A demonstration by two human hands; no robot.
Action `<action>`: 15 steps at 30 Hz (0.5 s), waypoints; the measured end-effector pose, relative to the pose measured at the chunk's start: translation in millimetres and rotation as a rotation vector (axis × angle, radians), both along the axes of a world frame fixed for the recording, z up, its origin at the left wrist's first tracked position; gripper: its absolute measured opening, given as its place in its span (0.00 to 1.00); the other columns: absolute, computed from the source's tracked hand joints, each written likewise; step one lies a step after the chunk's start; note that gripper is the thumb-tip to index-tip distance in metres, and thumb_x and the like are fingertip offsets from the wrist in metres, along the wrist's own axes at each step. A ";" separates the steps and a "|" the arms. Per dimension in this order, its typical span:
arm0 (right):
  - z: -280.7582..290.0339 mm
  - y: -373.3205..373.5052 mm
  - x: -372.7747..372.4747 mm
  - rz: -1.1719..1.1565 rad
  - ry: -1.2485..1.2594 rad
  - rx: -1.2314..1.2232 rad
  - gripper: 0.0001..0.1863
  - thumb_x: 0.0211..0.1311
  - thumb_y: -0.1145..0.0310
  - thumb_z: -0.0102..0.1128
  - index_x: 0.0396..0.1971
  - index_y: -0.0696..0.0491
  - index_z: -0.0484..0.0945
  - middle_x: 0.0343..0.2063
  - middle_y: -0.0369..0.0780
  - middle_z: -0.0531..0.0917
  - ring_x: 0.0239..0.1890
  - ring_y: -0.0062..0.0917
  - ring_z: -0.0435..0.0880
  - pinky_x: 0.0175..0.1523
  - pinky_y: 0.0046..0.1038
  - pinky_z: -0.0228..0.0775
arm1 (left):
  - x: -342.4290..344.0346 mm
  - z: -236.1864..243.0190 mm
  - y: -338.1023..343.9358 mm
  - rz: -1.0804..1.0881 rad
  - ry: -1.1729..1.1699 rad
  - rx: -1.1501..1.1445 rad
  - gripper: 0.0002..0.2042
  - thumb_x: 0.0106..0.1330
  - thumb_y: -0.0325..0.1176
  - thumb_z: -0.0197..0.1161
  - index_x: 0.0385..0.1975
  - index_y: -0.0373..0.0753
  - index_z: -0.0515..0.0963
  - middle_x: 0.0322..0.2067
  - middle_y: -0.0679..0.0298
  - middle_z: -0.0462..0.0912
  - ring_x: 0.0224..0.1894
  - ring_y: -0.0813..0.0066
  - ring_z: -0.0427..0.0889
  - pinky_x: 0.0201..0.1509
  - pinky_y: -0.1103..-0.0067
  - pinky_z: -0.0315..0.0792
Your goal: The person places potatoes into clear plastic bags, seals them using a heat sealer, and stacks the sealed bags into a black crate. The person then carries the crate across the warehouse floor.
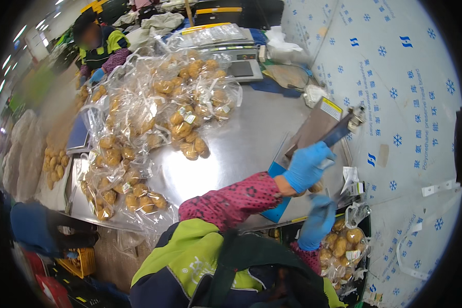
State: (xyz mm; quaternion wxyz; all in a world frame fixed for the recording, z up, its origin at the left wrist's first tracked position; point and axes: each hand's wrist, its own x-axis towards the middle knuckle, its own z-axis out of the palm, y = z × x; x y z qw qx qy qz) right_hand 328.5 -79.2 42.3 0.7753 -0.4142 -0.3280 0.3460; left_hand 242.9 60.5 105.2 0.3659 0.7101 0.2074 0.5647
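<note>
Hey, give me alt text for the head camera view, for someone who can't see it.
A person's blue-gloved left hand is at a dark bar-shaped device on the right of a metal table; the right hand, gloved and blurred, shows lower, near bagged potatoes. Many clear bags of potatoes crowd the table's left side, with a co-worker beyond.

Widest passage: bare middle of metal surface (256, 138), between bagged potato heap (156, 102) on left and grey-brown box (312, 119) on right. Far end: scale (243, 70) in the way. Near side: left sleeve (231, 200) cuts across. Right is tight: left grip (308, 167) and dark bar (338, 133) crowd the box, wall (395, 115) just beyond. Lower right: blurred right grip (318, 220) obstructs left side of lower potato bags (344, 247).
</note>
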 end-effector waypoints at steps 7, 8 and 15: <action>-65.9 23.7 108.7 -0.208 -0.134 -0.090 0.22 0.71 0.63 0.40 0.59 0.58 0.63 0.56 0.44 0.68 0.58 0.30 0.68 0.61 0.28 0.62 | 28.6 5.2 -69.9 -0.500 -0.054 0.095 0.14 0.55 0.22 0.61 0.42 0.41 0.78 0.43 0.59 0.76 0.47 0.60 0.74 0.51 0.71 0.70; -49.0 26.3 109.8 -0.180 -0.050 -0.070 0.21 0.72 0.63 0.39 0.58 0.59 0.64 0.55 0.44 0.69 0.57 0.31 0.69 0.61 0.28 0.63 | 13.5 10.5 -58.4 -0.533 -0.073 -0.058 0.16 0.55 0.22 0.61 0.45 0.40 0.78 0.45 0.58 0.75 0.50 0.61 0.74 0.53 0.71 0.70; 44.3 -68.3 158.5 -1.090 -0.961 -0.606 0.24 0.65 0.64 0.50 0.57 0.61 0.69 0.48 0.50 0.78 0.44 0.35 0.77 0.50 0.34 0.68 | -238.8 -73.5 46.5 1.248 0.127 0.150 0.26 0.54 0.29 0.65 0.56 0.43 0.72 0.51 0.58 0.74 0.54 0.58 0.70 0.59 0.67 0.63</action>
